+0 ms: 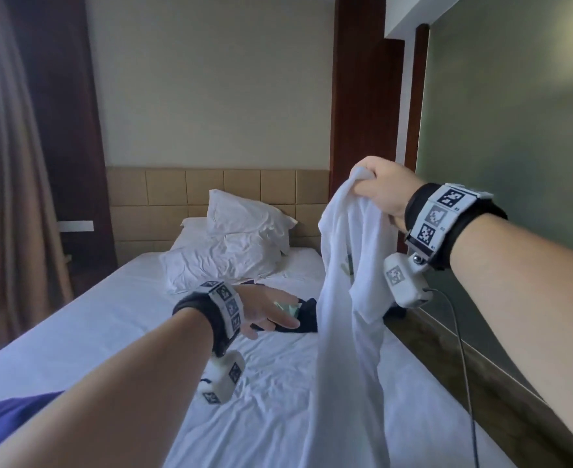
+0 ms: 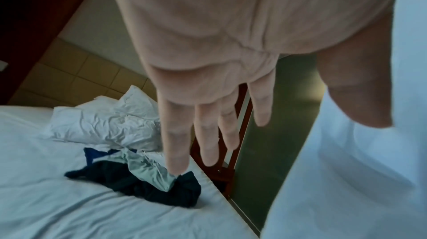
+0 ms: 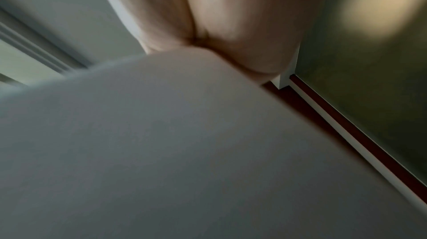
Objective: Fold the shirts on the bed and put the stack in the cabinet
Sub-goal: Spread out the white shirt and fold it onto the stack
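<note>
My right hand [image 1: 376, 189] grips a white shirt [image 1: 349, 298] by its top edge and holds it up over the right side of the bed [image 1: 109, 319]. The shirt hangs down to the sheet and fills the lower half of the right wrist view as white cloth [image 3: 184, 151]. My left hand [image 1: 271, 309] hovers palm down with straight fingers [image 2: 208, 133], holding nothing, above a crumpled pile of dark and pale green shirts [image 2: 143, 179] near the bed's right edge. In the left wrist view the white shirt [image 2: 346, 169] hangs at the right.
Two white pillows [image 1: 231, 251] lie against the tan headboard [image 1: 163, 194]. A dark wooden ledge [image 1: 474, 383] and a green wall [image 1: 514, 146] run along the bed's right side. Brown curtains [image 1: 5, 197] hang at the left. A blue cloth [image 1: 5, 420] shows at the lower left.
</note>
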Tool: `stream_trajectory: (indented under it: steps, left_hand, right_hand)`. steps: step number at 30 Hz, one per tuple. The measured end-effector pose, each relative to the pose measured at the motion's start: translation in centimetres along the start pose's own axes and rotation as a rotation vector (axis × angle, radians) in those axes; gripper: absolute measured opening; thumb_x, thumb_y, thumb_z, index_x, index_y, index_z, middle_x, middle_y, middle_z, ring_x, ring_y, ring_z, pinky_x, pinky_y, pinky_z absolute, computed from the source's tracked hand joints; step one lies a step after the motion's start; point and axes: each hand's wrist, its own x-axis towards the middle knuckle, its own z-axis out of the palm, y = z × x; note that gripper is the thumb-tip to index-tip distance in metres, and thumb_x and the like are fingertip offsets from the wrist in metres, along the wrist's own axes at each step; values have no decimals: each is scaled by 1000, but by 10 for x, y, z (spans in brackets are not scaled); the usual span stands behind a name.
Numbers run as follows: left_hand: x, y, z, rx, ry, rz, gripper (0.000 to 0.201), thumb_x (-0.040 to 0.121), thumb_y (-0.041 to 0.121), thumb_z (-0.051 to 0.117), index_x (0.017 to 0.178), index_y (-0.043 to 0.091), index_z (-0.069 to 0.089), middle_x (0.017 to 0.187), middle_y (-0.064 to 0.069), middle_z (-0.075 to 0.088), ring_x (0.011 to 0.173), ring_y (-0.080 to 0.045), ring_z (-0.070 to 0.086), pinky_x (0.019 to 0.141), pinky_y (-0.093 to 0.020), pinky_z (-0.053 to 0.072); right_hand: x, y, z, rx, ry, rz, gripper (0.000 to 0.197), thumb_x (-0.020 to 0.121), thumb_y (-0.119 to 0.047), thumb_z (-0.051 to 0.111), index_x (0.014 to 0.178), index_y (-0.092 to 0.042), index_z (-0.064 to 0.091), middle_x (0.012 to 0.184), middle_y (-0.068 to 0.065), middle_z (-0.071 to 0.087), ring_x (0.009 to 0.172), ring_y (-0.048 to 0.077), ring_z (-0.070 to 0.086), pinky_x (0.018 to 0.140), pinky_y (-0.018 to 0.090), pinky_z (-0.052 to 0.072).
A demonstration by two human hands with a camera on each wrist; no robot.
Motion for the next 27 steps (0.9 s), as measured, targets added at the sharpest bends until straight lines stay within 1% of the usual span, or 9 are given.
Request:
stream_trajectory:
  steps: [3,6,9,11,15,18,22,25,27]
  left_hand:
    - [16,2,18,-99,11,49,88,87,25,82,159,32,32,160,-1,40,146,-28,41,112,-45,42]
    - [31,6,28,-199,-21,65,80,88,26,80,156,27,37,159,-2,42,148,-28,37,120,-46,32]
    - [34,7,36,-168,-84,88,61,67,35,88,122,24,67,120,8,68,125,-15,56,115,-38,34]
    - [35,4,37,-201,-65,149,35,76,25,83,108,22,69,99,8,73,103,-13,64,108,-33,41]
    - [23,2,8,-396,198,215,64,85,5,79,143,7,53,123,-15,72,105,-31,73,99,-53,55]
    - [-10,7,-36,-499,448,257,88,74,11,91,149,11,45,128,-14,68,102,-32,74,89,-50,60]
    - [-68,24,-81,-351,512,367,37,75,18,87,106,8,69,118,-19,72,94,-23,73,82,-37,58]
    - [-109,37,-100,-275,568,434,21,88,7,75,108,3,68,126,-28,66,100,-31,69,95,-46,56]
    - [-136,46,-108,-241,628,483,26,85,9,77,109,2,68,126,-33,63,104,-38,68,102,-56,52]
  right_hand:
    - [-3,-2,-3,134,10,46,17,88,-5,56,95,-17,66,85,4,60,79,20,58,71,34,47]
    - [-8,-4,-9,252,-33,51,24,91,2,57,94,-21,64,84,3,61,76,20,60,69,34,52]
    - [-9,1,-19,310,-66,43,34,93,8,54,99,-22,69,94,5,67,81,18,65,77,35,57]
    - [-9,6,-26,337,-56,69,38,92,11,51,96,-20,73,96,5,71,84,18,68,80,35,60]
    - [-3,25,-45,232,33,142,44,82,15,49,82,-21,76,91,9,73,87,25,69,79,39,59]
    - [-1,39,-64,33,100,183,37,74,5,57,79,-25,78,95,10,75,96,29,69,91,45,59]
    - [-9,43,-72,-28,128,207,31,78,6,60,87,-17,78,94,15,75,82,21,63,82,36,57]
    - [-15,28,-69,-26,96,147,13,79,0,68,90,-2,76,66,-12,71,68,7,60,67,23,51]
    - [-15,12,-70,-11,101,111,14,80,-5,74,93,0,77,65,-18,70,74,8,63,77,27,53]
